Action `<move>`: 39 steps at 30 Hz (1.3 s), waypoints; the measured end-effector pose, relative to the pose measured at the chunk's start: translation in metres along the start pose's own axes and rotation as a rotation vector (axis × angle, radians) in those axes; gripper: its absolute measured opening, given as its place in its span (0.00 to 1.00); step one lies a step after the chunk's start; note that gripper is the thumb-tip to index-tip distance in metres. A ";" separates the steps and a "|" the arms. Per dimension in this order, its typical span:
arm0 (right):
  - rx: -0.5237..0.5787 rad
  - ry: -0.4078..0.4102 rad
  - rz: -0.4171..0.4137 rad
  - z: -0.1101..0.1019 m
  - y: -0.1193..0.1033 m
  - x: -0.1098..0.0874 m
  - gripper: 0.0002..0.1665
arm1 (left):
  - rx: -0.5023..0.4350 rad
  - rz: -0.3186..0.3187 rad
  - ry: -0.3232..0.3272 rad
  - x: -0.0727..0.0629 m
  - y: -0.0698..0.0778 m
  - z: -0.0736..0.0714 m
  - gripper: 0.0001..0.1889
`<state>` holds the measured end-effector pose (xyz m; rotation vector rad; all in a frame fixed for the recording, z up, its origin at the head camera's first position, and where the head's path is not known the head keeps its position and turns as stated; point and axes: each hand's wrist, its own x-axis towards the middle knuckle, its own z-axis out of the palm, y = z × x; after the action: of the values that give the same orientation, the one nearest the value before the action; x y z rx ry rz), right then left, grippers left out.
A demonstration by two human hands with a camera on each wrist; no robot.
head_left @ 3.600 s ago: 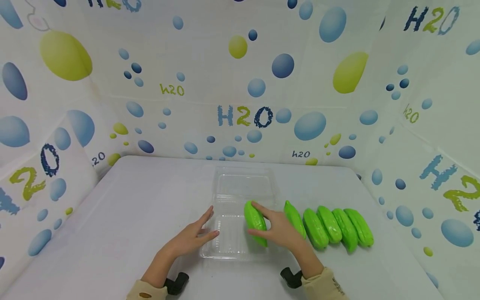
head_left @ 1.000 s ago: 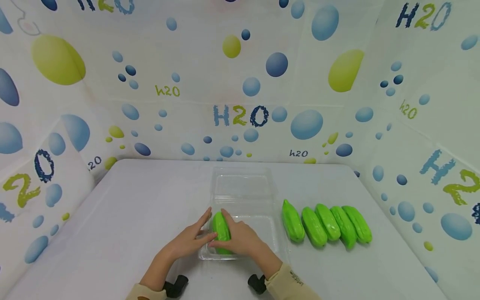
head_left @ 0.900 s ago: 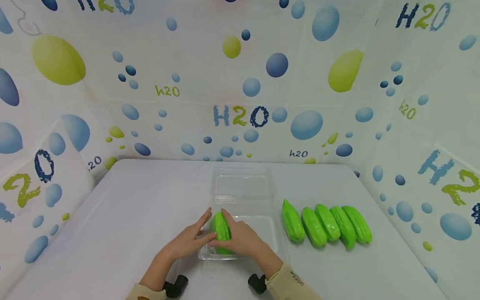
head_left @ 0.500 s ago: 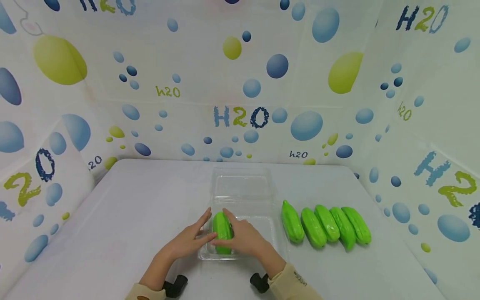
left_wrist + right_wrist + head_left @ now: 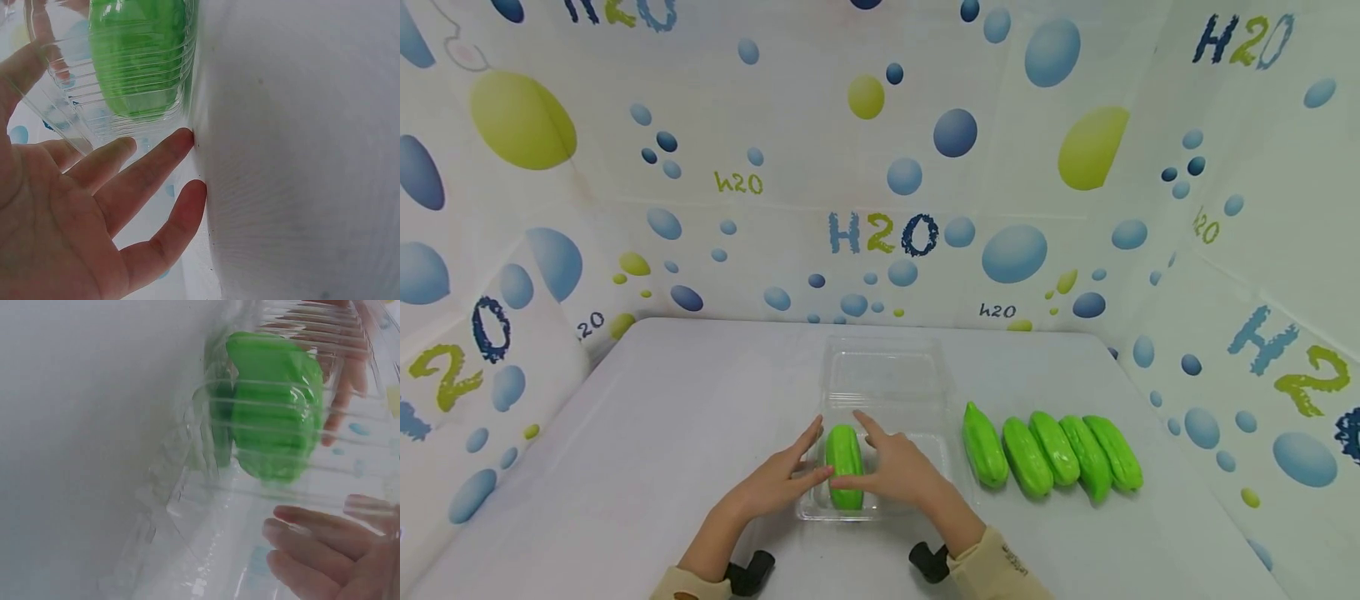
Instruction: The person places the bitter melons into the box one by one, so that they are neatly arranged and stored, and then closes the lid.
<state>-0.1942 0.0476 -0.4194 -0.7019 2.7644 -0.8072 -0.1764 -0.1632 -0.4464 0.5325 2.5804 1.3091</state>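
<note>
Head view: we have the green piece (image 5: 846,468) lying lengthwise in the left part of the clear tray (image 5: 931,457), lid (image 5: 883,373) folded back on the far side. Left hand (image 5: 778,482) is at the tray's left wall, fingers and thumb spread, gripping nothing we can see; its wrist view shows some fingertips (image 5: 182,137) down by the white table (image 5: 700,417). Right hand (image 5: 901,468) hangs over the tray, thumb and forefinger wide apart. Its thumb tip overlaps the green piece from above; we can't tell if it touches. Five more green pieces (image 5: 1055,450) lie in a slanted row on the table, right of the tray. Behind, we note a bubble-print backdrop (image 5: 805,108) with H2O lettering.
</note>
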 end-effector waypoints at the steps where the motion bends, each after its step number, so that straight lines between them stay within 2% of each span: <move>1: -0.001 0.003 -0.002 -0.001 0.001 0.000 0.61 | -0.002 -0.001 -0.001 0.000 0.000 0.000 0.41; 8: -0.010 0.014 0.003 -0.008 0.007 -0.005 0.61 | 0.013 0.000 0.007 0.001 -0.002 0.001 0.41; 23: 0.038 0.079 -0.084 -0.022 0.023 -0.015 0.60 | -0.002 -0.028 0.009 0.001 -0.002 0.001 0.41; 29: 0.061 0.111 -0.072 -0.030 0.031 -0.020 0.57 | -0.008 -0.043 0.010 0.002 -0.002 0.000 0.42; 39: 0.092 0.159 -0.048 -0.042 0.043 -0.023 0.57 | -0.002 -0.028 0.004 0.003 -0.005 -0.004 0.42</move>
<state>-0.2037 0.1101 -0.4073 -0.7179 2.8365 -1.0351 -0.1817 -0.1676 -0.4476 0.4928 2.5801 1.3048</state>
